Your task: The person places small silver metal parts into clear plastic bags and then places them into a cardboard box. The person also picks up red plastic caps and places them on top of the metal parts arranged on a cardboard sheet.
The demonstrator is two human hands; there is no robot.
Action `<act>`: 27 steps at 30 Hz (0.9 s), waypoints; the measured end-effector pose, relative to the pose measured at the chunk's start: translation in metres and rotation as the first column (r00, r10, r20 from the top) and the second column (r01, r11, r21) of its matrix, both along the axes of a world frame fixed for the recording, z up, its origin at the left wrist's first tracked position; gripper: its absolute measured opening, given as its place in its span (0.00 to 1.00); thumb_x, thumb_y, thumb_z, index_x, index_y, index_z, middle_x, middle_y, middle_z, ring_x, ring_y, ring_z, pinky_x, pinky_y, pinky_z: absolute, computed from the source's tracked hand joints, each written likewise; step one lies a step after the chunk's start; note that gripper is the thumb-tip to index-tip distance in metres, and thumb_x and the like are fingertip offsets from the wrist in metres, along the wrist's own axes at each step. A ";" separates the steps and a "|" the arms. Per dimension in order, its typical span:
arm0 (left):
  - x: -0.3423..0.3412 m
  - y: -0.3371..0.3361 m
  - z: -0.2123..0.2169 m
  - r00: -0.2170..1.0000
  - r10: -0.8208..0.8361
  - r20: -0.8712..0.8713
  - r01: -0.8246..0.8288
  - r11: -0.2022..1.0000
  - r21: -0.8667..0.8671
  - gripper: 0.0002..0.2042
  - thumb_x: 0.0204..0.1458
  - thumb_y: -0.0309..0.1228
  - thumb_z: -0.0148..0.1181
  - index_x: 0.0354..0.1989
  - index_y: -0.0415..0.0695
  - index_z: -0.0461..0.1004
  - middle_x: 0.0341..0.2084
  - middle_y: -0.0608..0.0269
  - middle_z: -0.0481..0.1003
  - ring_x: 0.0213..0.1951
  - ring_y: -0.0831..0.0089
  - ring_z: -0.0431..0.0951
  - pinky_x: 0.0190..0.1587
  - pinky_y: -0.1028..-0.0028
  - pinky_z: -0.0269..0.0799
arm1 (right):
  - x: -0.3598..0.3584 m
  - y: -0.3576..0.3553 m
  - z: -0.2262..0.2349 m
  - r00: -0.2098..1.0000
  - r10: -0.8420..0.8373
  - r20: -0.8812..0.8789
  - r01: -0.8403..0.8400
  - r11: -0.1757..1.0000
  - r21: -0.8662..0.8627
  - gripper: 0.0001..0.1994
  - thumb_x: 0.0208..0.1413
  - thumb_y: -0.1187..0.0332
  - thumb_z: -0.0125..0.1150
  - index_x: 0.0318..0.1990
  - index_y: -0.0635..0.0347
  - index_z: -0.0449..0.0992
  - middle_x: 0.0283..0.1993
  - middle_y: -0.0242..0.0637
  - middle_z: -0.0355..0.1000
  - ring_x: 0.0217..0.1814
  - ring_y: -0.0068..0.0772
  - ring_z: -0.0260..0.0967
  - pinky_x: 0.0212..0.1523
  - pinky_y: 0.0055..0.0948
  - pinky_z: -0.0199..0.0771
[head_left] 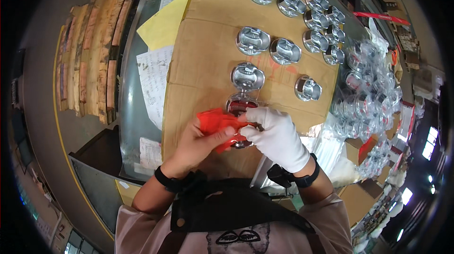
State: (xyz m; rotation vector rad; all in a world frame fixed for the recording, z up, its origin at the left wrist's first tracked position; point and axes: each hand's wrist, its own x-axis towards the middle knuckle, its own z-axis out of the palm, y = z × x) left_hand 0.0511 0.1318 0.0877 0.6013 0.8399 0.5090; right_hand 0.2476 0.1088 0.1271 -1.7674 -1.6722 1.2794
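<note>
My left hand (194,143), bare, is closed around a crumpled red piece (217,124) of thin cloth or plastic. My right hand (276,136) wears a white glove. Its thumb and fingers pinch together at the right edge of the red piece, around something small and dark that I cannot make out. Just beyond them stands a shiny metal piston (241,102), partly hidden and reflecting red. Another piston (248,77) stands behind it. Under the hands a further shiny part (242,144) shows only in part.
Several more pistons (253,40) stand on the cardboard sheet (203,65), clustered at the far right. A lone piston (308,88) is right of the middle. Plastic-wrapped parts (362,103) pile up at the right. Papers (156,81) lie along the left; wooden pallets (94,55) stand beyond.
</note>
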 end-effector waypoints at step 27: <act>0.013 0.058 -0.012 0.945 0.317 -0.076 -0.320 0.947 -0.021 0.12 0.56 0.26 0.60 0.47 0.38 0.71 0.36 0.56 0.78 0.35 0.69 0.80 0.37 0.72 0.77 | 0.046 0.124 -0.035 0.887 -0.214 0.409 0.021 0.903 0.428 0.05 0.46 0.71 0.66 0.32 0.57 0.79 0.34 0.43 0.75 0.35 0.45 0.74 0.36 0.38 0.75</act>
